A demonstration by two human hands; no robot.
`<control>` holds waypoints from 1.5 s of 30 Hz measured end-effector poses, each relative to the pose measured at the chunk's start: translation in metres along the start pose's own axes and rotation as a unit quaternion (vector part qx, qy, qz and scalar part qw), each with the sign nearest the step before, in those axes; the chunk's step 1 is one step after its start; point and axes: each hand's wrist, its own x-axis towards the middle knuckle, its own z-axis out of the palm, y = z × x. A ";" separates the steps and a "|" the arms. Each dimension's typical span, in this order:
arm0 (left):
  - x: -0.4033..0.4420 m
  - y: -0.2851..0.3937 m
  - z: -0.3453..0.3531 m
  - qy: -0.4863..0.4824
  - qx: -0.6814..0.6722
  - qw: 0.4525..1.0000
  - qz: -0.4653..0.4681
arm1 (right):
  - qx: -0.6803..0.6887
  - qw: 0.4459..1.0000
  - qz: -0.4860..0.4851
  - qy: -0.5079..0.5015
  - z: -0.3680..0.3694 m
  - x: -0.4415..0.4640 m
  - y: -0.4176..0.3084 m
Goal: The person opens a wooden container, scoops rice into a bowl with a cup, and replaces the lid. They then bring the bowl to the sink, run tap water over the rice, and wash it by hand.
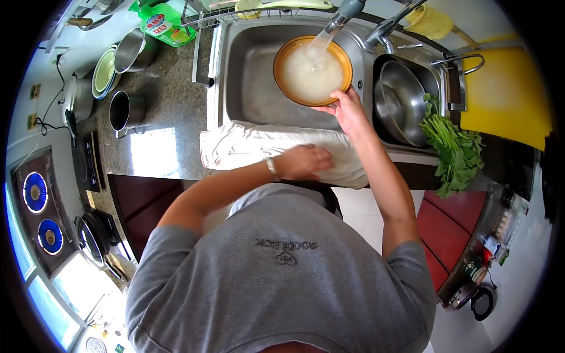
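My right hand (348, 112) grips the near right rim of an amber-brown bowl (281, 86), fingers underneath and thumb on the edge. The bowl is held over the large basin of a steel sink (247, 76). Water streams from the faucet (347, 10) into it, and cloudy whitish liquid fills much of it; what lies beneath the surface cannot be made out. My left hand (303, 162), slightly blurred, rests on or just above a white cloth (253, 141) spread along the sink's front edge. Its fingers look stretched out, with nothing visible in them.
Right of the basin, a large steel bowl (406, 106) sits in the smaller basin beside leafy greens (453, 147). A yellow board (500, 94) stands behind. On the left counter are a steel pot (134, 50), a dark mug (125, 112), stacked bowls (106, 70) and a green detergent bottle (165, 25).
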 end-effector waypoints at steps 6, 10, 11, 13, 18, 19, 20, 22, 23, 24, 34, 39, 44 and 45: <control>0.050 0.008 0.022 -0.022 0.033 0.999 -0.024 | 0.006 1.000 0.008 -0.016 0.005 -0.002 -0.007; 0.058 0.016 0.012 0.194 0.001 0.964 -0.181 | 0.014 1.000 0.003 -0.021 0.003 0.002 -0.007; 0.059 0.006 0.029 0.158 0.011 0.973 -0.168 | 0.013 1.000 0.003 -0.028 0.002 0.002 -0.007; 0.056 0.016 0.023 0.137 0.025 0.984 -0.114 | 0.008 0.999 0.004 -0.031 0.002 0.003 -0.007; 0.045 -0.003 -0.008 0.076 -0.320 0.920 -0.213 | 0.017 0.998 0.017 -0.058 -0.002 0.009 -0.005; 0.034 -0.015 -0.014 0.135 -0.356 0.895 -0.234 | 0.019 0.998 0.012 -0.052 -0.003 0.009 -0.003; 0.020 -0.029 -0.020 0.146 -0.444 0.833 -0.297 | 0.019 0.998 0.008 -0.054 -0.005 0.009 -0.003; -0.016 -0.053 -0.035 0.239 -0.613 0.687 -0.308 | -0.003 0.999 0.011 -0.039 -0.008 0.009 -0.005; -0.023 -0.058 -0.051 0.307 -0.629 0.642 -0.315 | -0.004 0.999 0.009 -0.039 -0.009 0.010 -0.005; -0.022 -0.057 -0.075 0.340 -0.641 0.610 -0.319 | -0.003 0.999 0.007 -0.040 -0.007 0.009 -0.007; 0.010 -0.070 -0.111 0.417 -0.599 0.584 -0.355 | -0.104 0.993 0.029 -0.057 -0.011 0.006 -0.050; 0.010 -0.068 -0.107 0.440 -0.599 0.570 -0.350 | -0.212 0.904 -0.262 0.264 -0.121 0.086 -0.087; 0.003 -0.064 -0.112 0.441 -0.582 0.582 -0.358 | -0.068 0.952 -0.209 0.215 -0.124 0.107 -0.148; 0.002 -0.065 -0.113 0.437 -0.579 0.584 -0.363 | -0.068 0.952 -0.209 0.212 -0.116 0.111 -0.150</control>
